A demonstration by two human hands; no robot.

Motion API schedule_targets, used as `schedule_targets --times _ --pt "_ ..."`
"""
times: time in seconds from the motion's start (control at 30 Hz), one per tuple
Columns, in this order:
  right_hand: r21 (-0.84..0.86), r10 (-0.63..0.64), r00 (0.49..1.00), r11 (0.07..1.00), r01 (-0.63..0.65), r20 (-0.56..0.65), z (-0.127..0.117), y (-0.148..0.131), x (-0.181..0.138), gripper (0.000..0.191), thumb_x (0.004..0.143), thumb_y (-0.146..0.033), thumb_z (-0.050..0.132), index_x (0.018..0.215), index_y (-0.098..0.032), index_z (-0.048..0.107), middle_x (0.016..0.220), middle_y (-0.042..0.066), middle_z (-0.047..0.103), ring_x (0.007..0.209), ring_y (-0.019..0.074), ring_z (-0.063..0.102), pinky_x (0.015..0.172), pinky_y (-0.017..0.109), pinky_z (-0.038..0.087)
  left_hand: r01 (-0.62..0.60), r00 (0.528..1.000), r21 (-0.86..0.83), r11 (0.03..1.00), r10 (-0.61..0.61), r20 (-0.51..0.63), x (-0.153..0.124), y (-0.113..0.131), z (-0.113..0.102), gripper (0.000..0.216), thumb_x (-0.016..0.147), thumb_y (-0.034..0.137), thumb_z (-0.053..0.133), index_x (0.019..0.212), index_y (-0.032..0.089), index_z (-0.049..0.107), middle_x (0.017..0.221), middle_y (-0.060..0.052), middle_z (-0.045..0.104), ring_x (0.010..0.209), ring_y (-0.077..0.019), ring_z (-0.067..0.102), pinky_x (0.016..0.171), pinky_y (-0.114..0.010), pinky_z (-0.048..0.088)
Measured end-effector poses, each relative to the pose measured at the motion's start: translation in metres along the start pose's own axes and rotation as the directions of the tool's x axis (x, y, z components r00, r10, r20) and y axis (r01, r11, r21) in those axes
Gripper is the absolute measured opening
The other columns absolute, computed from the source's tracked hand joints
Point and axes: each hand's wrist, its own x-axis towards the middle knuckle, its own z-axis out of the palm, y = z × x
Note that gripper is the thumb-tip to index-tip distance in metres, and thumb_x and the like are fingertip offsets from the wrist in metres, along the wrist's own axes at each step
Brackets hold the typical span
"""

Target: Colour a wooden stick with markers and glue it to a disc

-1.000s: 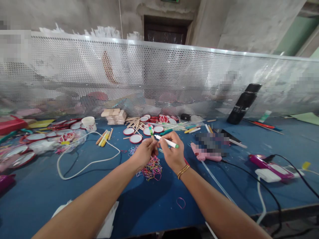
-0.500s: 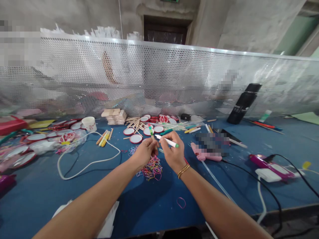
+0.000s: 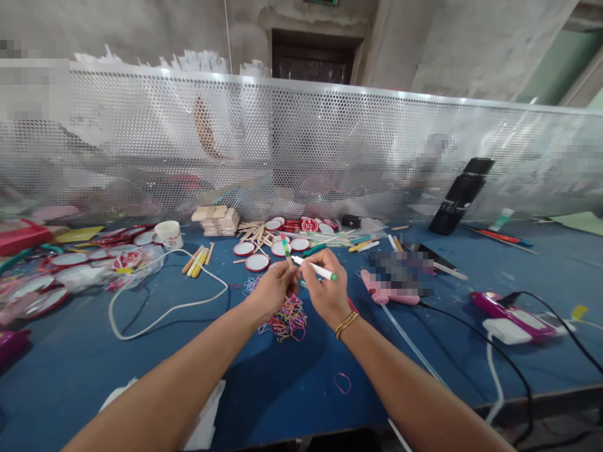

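Note:
Pinched upright in my left hand is a wooden craft stick, its upper part coloured in red and green bands. My right hand grips a white marker pen with a green end; its tip points left and meets or nearly meets the stick just above my left fingers. Below both hands lies a tangled heap of coloured rubber bands. Beyond them are round red-rimmed lids and loose craft sticks. A single pink rubber band lies nearer to me.
A paper cup, stacked sticks and yellow markers stand left of centre, near a white cable. On the right are a pink glue gun, a black bottle and a purple power strip. A perforated metal screen bounds the back.
The marker and my right hand have shifted very slightly left, along the stick. My left hand and the stick look the same.

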Motion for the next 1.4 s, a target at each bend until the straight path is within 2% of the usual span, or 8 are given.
schedule_targets --times 0.1,0.37,0.57,0.77,1.0,1.17,1.4 --pt "0.006 -0.003 1.000 1.000 0.003 -0.018 -0.0013 -0.0012 0.0005 0.012 0.087 -0.028 0.057 0.077 -0.022 0.056 0.074 0.001 0.063 0.074 0.0186 0.060 0.071 0.033 0.045 0.000 1.000 0.013 1.000 0.000 -0.005 0.0001 0.0005 -0.0001 0.027 0.091 0.038 0.050 0.072 0.019 0.050 0.053 0.004 0.051 0.046 -0.0090 0.040 0.045 -0.021 0.026" --pt "0.046 0.006 0.999 0.999 -0.008 0.040 0.0010 -0.0005 -0.0023 0.010 0.087 -0.028 0.057 0.079 -0.022 0.057 0.075 0.001 0.065 0.073 0.0186 0.060 0.070 0.033 0.046 -0.015 1.000 0.007 1.000 0.015 0.008 0.0002 -0.0008 0.0005 0.028 0.091 0.042 0.052 0.074 0.019 0.052 0.054 0.004 0.050 0.047 -0.0091 0.041 0.044 -0.021 0.024" --pt "0.009 -0.019 0.999 1.000 0.019 -0.029 -0.0016 -0.0003 0.0007 0.012 0.087 -0.028 0.057 0.077 -0.022 0.056 0.074 0.001 0.063 0.073 0.0185 0.059 0.070 0.033 0.045 -0.003 1.000 0.012 1.000 0.003 0.006 -0.0010 0.0011 -0.0001 0.027 0.091 0.040 0.050 0.073 0.019 0.051 0.055 0.003 0.052 0.047 -0.0090 0.041 0.045 -0.020 0.025" --pt "0.030 -0.001 0.999 1.000 0.000 0.033 0.0007 -0.0006 -0.0022 0.011 0.087 -0.029 0.057 0.079 -0.022 0.057 0.076 0.002 0.065 0.076 0.0195 0.060 0.072 0.034 0.046 -0.013 1.000 0.001 1.000 0.013 0.005 0.0004 -0.0005 0.0005 0.028 0.090 0.042 0.053 0.074 0.019 0.051 0.053 0.004 0.050 0.046 -0.0089 0.040 0.045 -0.021 0.026" --pt "0.014 -0.008 1.000 1.000 0.008 -0.006 0.0000 -0.0005 -0.0017 0.012 0.087 -0.028 0.057 0.077 -0.022 0.056 0.073 0.001 0.064 0.072 0.0187 0.059 0.071 0.033 0.045 -0.019 1.000 0.000 1.000 0.019 0.000 0.0003 -0.0027 0.0004 0.029 0.090 0.042 0.052 0.072 0.019 0.050 0.054 0.004 0.051 0.046 -0.0091 0.040 0.046 -0.021 0.025" --pt "0.032 -0.004 1.000 0.999 0.003 0.028 0.0010 -0.0006 -0.0029 0.012 0.088 -0.029 0.057 0.078 -0.022 0.057 0.075 0.002 0.064 0.074 0.0190 0.060 0.071 0.033 0.045 -0.018 1.000 0.025 1.000 0.018 0.005 0.0003 -0.0019 0.0009 0.027 0.093 0.038 0.046 0.074 0.019 0.050 0.054 0.003 0.050 0.046 -0.0092 0.040 0.046 -0.021 0.026" --pt "0.005 -0.023 0.999 1.000 0.024 -0.047 -0.0005 -0.0002 -0.0016 0.013 0.087 -0.027 0.057 0.076 -0.021 0.054 0.072 0.000 0.061 0.070 0.0170 0.058 0.068 0.031 0.044 -0.003 1.000 0.041 0.999 0.004 -0.016 -0.0011 0.0002 -0.0003 0.025 0.093 0.037 0.046 0.076 0.019 0.052 0.054 0.003 0.052 0.048 -0.0102 0.042 0.046 -0.021 0.027"
